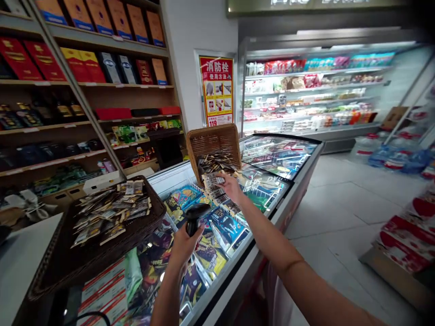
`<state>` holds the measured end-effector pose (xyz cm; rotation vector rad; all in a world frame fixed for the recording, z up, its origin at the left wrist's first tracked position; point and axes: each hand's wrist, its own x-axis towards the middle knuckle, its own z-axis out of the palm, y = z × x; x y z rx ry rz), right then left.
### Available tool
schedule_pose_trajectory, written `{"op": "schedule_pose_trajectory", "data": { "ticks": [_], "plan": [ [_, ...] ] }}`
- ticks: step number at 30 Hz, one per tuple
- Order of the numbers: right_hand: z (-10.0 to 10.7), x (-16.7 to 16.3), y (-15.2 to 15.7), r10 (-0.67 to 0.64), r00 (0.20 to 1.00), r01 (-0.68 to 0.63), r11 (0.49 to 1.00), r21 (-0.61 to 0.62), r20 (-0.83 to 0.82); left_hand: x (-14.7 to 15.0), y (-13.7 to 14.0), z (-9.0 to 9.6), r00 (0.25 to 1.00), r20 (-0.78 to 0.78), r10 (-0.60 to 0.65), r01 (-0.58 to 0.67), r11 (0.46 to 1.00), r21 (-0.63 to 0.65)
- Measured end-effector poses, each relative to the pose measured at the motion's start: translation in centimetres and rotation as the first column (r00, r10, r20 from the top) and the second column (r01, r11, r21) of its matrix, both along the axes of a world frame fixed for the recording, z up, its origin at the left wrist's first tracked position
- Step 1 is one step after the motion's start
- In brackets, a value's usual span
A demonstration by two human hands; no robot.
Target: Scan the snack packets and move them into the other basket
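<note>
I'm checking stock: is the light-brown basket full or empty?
Partly filled: packets lie heaped in the light-brown basket, leaving much of its wall bare.

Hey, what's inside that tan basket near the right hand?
Small, dark packets lie piled inside the tan basket. The right hand is at its front edge, holding a packet. The pile covers whatever is underneath, so I can't see that.

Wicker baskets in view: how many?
2: a tan basket by the right hand, and a dark brown basket on the left. Both hold packets. No others show, though some could be hidden.
</note>
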<state>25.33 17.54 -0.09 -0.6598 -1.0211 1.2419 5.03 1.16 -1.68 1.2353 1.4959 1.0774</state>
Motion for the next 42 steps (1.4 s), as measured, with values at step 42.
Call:
{"op": "schedule_pose_trajectory", "data": {
  "ticks": [42],
  "plan": [
    [-3.3, 6.0, 2.9, -0.722, 0.39, 0.872, 0.49, 0.024, 0.572, -0.2, 0.5, 0.8, 0.899, -0.431, -0.082, 0.153, 0.979, 0.133]
  ]
}}
